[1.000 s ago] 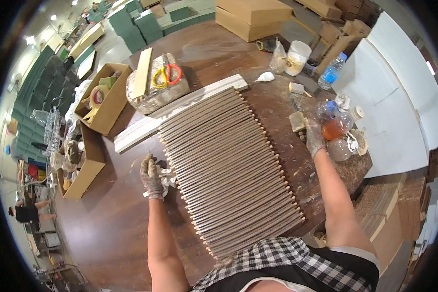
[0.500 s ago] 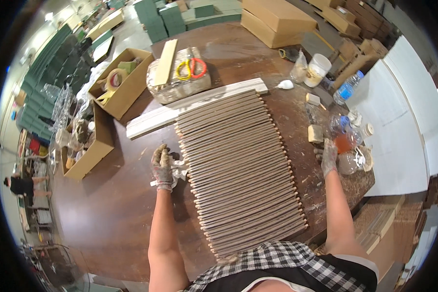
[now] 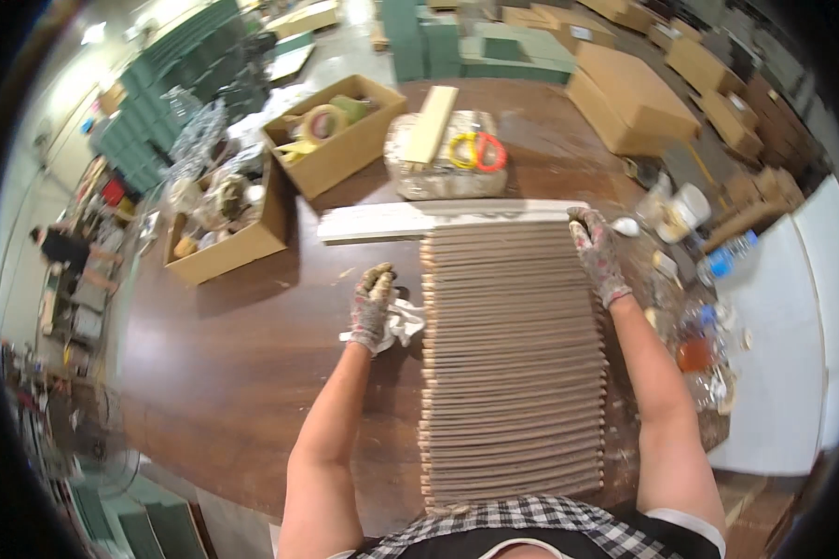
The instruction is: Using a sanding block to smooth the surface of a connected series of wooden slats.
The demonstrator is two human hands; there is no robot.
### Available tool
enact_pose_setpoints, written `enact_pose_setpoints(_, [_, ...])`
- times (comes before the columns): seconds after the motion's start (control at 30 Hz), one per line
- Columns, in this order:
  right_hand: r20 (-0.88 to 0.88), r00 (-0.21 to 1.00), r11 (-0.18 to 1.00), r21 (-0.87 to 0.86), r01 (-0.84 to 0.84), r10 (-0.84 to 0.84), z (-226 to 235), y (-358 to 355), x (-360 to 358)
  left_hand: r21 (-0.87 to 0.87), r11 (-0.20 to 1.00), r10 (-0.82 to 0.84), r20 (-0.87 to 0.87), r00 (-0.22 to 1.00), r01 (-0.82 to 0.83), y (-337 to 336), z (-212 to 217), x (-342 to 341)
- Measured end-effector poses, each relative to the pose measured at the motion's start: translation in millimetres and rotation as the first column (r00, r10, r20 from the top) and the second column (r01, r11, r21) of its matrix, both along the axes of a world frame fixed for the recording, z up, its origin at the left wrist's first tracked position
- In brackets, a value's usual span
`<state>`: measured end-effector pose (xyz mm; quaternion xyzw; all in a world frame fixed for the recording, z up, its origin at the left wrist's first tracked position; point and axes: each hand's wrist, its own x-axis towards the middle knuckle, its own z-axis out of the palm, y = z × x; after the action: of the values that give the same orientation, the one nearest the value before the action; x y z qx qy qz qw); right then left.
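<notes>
A flat row of many thin brown wooden rods (image 3: 517,363), with pale ends, lies side by side on the table before me. Along its far edge runs a long white strip (image 3: 373,222). My right hand (image 3: 600,256), in a stained patterned glove, is at the far right corner of the row; its stretched fingers reach the strip's right end. Left of the rods is my gloved left hand (image 3: 372,303), its fingers curled together. Whatever they may hold is hidden. A crumpled white cloth (image 3: 403,321) lies beside that hand.
Behind the strip sits a wrapped bundle (image 3: 410,182) carrying a pale slat (image 3: 431,126) and yellow-and-red-handled scissors (image 3: 476,152). Open cartons (image 3: 345,160) of tape and scraps stand left. Bottles (image 3: 727,257) and a white tub (image 3: 683,214) crowd the right side beside a white panel (image 3: 778,345).
My right hand has left the bottles at the right and moved left and away from me to the rods' far right corner. The view has turned; my left hand stays beside the cloth.
</notes>
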<state>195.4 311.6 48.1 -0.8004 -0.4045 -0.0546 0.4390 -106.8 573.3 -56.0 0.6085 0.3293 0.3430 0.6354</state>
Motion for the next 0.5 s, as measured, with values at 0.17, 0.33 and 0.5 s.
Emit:
enact_pose_setpoints(0.17, [0.003, 0.95, 0.95, 0.01, -0.313, 0.313, 15.2, 97.5, -28.4, 0.776, 0.496, 0.501, 0.111, 0.858, -0.39, 79.3, 51.9, -50.7])
enact_pose_setpoints(0.33, [-0.029, 0.848, 0.848, -0.005, -0.53, 0.529, 24.8, 162.6, -82.5, 0.82, 0.572, 0.672, -0.489, 0.556, 0.031, 166.6, 103.4, -93.1])
enact_pose_setpoints(0.5, [-0.194, 0.773, 0.771, -0.102, -0.628, 0.604, 35.0, 206.2, -144.4, 0.844, 0.508, 0.674, -0.515, 0.53, 0.175, 184.3, 110.2, -93.0])
